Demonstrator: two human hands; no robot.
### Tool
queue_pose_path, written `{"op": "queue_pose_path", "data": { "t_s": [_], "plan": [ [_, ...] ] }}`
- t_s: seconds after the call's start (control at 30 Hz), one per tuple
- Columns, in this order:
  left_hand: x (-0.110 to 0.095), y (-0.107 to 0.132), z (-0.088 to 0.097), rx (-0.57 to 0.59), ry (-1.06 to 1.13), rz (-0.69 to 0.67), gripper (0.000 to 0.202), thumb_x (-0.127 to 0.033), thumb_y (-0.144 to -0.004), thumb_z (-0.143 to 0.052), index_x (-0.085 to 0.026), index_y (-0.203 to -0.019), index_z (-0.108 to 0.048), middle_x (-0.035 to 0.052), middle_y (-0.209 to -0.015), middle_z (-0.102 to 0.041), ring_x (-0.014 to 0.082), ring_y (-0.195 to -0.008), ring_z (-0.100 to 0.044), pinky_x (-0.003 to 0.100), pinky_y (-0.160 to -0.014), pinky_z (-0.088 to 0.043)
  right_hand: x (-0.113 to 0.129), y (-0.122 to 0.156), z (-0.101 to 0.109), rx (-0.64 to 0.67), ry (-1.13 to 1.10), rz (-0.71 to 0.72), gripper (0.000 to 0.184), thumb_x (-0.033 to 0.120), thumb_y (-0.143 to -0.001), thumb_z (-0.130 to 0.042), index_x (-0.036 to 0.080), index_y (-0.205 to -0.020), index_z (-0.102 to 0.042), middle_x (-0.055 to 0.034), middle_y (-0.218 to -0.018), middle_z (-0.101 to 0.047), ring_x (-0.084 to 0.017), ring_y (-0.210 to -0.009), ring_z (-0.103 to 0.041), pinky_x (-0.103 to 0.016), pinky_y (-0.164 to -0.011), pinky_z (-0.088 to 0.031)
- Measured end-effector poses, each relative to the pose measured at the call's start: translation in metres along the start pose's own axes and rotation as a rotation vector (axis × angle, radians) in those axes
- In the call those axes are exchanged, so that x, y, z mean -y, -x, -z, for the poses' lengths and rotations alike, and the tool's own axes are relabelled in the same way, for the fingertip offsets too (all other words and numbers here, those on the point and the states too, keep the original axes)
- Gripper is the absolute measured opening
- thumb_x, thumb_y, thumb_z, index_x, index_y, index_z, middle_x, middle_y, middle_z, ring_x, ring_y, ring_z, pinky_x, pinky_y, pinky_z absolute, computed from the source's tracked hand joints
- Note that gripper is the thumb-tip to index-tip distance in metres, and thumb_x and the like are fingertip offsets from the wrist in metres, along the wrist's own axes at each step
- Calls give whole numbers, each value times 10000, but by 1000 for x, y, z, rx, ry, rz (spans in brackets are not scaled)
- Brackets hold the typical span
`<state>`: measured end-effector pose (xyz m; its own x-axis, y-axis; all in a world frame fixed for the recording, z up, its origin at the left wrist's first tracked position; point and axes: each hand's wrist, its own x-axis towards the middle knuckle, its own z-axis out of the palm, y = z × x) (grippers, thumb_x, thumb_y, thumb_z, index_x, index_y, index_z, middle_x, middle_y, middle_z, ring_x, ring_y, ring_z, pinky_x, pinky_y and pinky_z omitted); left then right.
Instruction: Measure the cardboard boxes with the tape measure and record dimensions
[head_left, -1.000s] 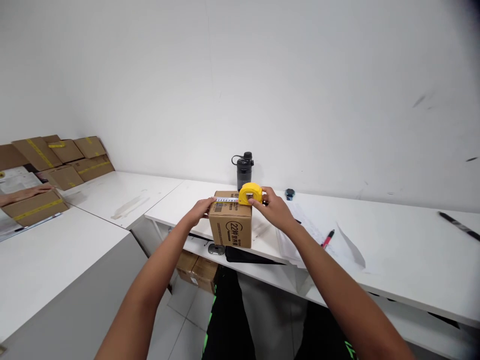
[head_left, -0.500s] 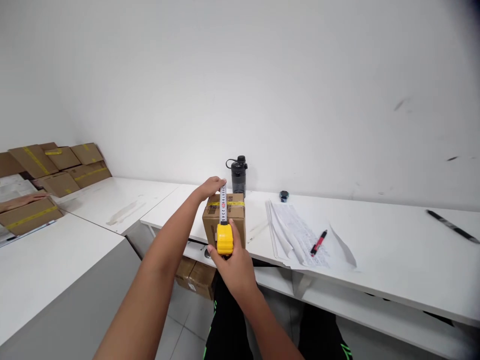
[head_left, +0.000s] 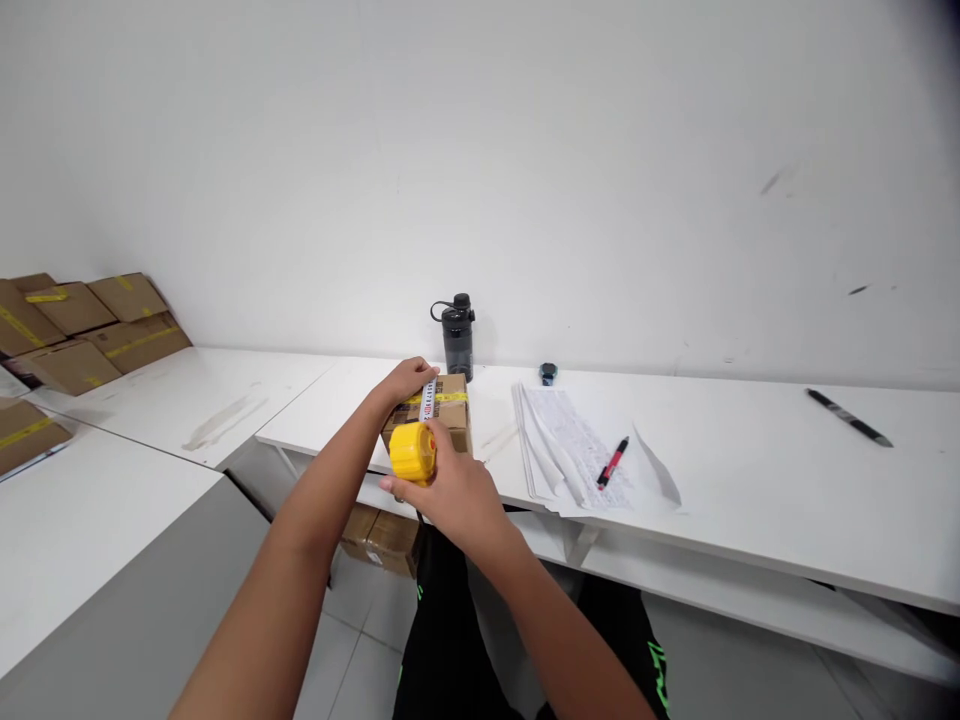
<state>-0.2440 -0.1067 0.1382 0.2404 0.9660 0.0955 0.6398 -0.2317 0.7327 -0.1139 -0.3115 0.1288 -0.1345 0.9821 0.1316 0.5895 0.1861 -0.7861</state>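
Observation:
A small cardboard box point(head_left: 450, 425) with yellow tape stands near the front edge of the white table point(head_left: 750, 480). My right hand point(head_left: 450, 495) grips a yellow tape measure point(head_left: 412, 452) in front of the box. Its white blade point(head_left: 429, 398) runs back over the box's top. My left hand point(head_left: 405, 380) pinches the blade's end at the box's far left corner.
Behind the box stands a black bottle point(head_left: 457, 335). A stack of papers point(head_left: 570, 450) with a red pen point(head_left: 612, 462) lies to the right, with a small blue object point(head_left: 548, 373) and a black pen point(head_left: 847, 416). Flat cardboard boxes point(head_left: 82, 325) pile up far left; more boxes point(head_left: 379, 535) sit under the table.
The tape measure swung from lying across the box's top to running front to back; my right hand came down to the near side and has now drawn slightly left. The view shifted.

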Motion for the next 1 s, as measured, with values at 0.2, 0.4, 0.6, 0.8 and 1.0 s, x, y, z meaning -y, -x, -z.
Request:
{"op": "queue_pose_path", "data": {
  "t_s": [0.2, 0.4, 0.6, 0.8, 1.0],
  "plan": [
    [-10, 11, 3, 6, 20, 42, 392, -563, -759, -683, -178, -794, -619, 31, -685, -648, 165, -605, -558, 275, -536, -434, -16, -3, -1, -72, -54, -36, 919, 776, -677, -640, 250, -1390, -399, -96, -1121, -705, -341, -1012, -661, -403, -773, -468],
    [-9, 8, 3, 38, -14, 30, 449, -620, -743, -663, -173, -724, -636, 32, -658, -655, 178, -565, -573, 300, -530, -440, -13, -9, -10, -106, -84, -6, 850, 613, -772, -641, 216, -1454, -323, -115, -1155, -697, -331, -1051, -664, -409, -833, -481],
    [-13, 12, 5, -127, -12, -51, 450, -600, -840, -534, -172, -722, -610, 15, -685, -619, 158, -626, -548, 287, -594, -435, -21, -10, -32, -167, -238, 70, 779, 376, -793, -639, 229, -1476, -294, -118, -1278, -630, -298, -1097, -643, -441, -918, -505],
    [-66, 66, 8, -247, 118, -240, 380, -554, -816, -627, -180, -747, -620, 26, -770, -639, 160, -720, -572, 288, -684, -457, -53, 11, -70, -383, -512, 337, 764, 189, -787, -597, 234, -1489, -300, -148, -1455, -477, -261, -1307, -524, -412, -1049, -471],
    [-108, 142, -15, 252, 14, -152, 274, -474, -788, -683, -208, -728, -658, 54, -831, -693, 188, -757, -632, 287, -643, -485, -64, 34, -89, -690, -668, 194, 946, 315, -887, -570, 179, -1552, 88, -269, -1469, -396, -286, -1234, -589, -436, -928, -560]
  ]
}}
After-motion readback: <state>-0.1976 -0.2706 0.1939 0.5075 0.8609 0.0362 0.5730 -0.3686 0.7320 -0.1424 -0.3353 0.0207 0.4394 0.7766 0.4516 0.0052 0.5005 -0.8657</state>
